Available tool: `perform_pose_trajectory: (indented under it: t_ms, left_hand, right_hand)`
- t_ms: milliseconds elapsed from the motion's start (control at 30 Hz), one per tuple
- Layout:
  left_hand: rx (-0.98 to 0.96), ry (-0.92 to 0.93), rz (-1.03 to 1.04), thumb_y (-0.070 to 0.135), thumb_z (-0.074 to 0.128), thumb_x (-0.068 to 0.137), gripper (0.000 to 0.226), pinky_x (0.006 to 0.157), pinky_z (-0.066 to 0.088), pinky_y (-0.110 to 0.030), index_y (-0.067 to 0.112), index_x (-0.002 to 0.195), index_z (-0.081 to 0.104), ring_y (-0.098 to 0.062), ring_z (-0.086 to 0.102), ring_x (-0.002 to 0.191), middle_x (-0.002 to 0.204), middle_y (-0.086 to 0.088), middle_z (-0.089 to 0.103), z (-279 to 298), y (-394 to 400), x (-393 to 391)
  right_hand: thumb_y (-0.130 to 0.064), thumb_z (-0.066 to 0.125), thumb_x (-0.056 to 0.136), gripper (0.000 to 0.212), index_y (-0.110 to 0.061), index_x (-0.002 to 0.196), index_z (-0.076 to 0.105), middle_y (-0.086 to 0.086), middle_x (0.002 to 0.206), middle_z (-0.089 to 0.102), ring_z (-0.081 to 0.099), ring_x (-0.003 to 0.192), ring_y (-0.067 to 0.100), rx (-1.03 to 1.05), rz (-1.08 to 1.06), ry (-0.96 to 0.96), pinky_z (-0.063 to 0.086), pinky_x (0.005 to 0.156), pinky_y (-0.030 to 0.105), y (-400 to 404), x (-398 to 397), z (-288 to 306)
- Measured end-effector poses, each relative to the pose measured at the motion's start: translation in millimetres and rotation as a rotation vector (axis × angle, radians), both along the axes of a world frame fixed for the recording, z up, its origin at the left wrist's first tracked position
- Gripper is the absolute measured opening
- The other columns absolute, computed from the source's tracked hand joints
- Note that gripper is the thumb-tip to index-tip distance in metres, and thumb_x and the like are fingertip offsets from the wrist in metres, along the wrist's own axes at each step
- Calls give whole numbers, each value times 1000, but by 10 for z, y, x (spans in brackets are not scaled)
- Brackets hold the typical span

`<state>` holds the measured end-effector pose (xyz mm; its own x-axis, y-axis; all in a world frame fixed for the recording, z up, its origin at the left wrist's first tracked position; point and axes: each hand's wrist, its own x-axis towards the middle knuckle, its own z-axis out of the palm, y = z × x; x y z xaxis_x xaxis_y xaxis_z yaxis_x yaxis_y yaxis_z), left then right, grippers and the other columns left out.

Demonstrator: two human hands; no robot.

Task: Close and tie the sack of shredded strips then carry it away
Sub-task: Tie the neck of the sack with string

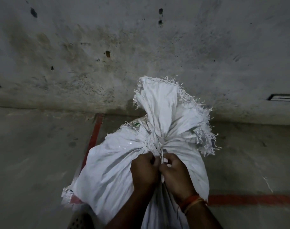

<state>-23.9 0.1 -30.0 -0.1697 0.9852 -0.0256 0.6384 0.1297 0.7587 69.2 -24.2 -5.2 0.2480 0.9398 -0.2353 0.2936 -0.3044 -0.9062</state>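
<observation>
A full white woven sack (108,169) stands on the floor right below me. Its neck is gathered into a tight bunch, and the frayed mouth (159,103) fans upward above it. A pale tie strip (161,158) is wound round the neck and runs down between my hands. My left hand (144,169) pinches the strip on the left side just under the neck. My right hand (173,171), with a red thread on its wrist, grips the strip on the right side. Both hands press close together against the sack.
A stained grey wall (141,47) rises just behind the sack. Red painted lines (250,199) mark the concrete floor at left and right of the sack. A perforated grey object (78,220) shows at the bottom edge, left of my arms.
</observation>
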Motion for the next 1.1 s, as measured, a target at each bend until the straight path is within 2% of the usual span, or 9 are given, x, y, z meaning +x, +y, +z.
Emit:
perform_pose_trajectory:
  t_ms: [67,167,267,400,533,633,733,933,1100]
  left_hand:
    - [31,12,-18,38,63,87,47,56,35,-35,9,55,45,-13,55,53,50,-5,53,-27,66,-23]
    - [81,-32,-81,43,59,84,47,55,36,-39,6,60,44,-12,52,50,51,-9,52,-34,129,-125]
    - [96,-22,-147,35,65,81,36,55,40,-31,10,61,46,-3,45,49,50,-3,51,-9,40,-233]
    - [200,72,-129,30,66,80,16,62,52,-31,17,71,66,-3,62,59,63,4,69,32,-123,-287]
    - [231,59,-192,33,66,82,15,65,52,-32,18,81,69,-4,66,66,71,5,73,64,-96,-247]
    - [236,-44,-232,24,73,83,5,67,51,-20,22,88,71,3,67,75,77,12,74,77,-63,-226]
    - [180,-187,-286,10,73,85,19,71,46,-5,24,97,75,12,67,82,79,19,74,117,-44,-209]
    - [130,-303,-407,-6,69,81,29,77,52,-10,14,99,77,-2,74,84,87,5,79,127,32,-226]
    - [131,-195,-361,15,84,73,14,70,51,-13,19,83,76,3,70,75,73,12,75,-19,151,-259]
  right_hand:
    - [-19,54,64,49,-22,112,67,1,108,73,68,104,18,-16,8,118,54,95,47,45,23,-126]
    - [-4,52,60,47,-11,103,70,10,94,74,68,85,25,-14,-2,351,54,68,36,124,53,-213]
    - [3,49,59,54,-3,110,68,17,101,75,70,89,28,-15,30,515,52,73,35,188,31,-240]
    - [21,46,72,54,-1,117,65,12,104,75,71,96,22,-26,-6,576,53,85,36,227,2,-274]
    - [18,44,71,57,-2,120,63,16,109,73,65,93,31,-44,-42,694,46,80,37,215,30,-255]
    - [25,37,76,54,-9,100,71,9,88,77,69,77,23,-41,-12,735,50,68,31,195,105,-183]
    - [27,33,77,55,-3,104,70,15,87,74,69,69,24,-66,-13,775,52,58,30,217,177,-173]
    - [27,31,78,58,4,123,60,28,106,69,68,78,32,-105,-65,822,50,66,36,277,215,-234]
    - [28,24,77,59,6,118,61,22,93,65,62,56,17,-132,-40,911,49,57,30,267,217,-190]
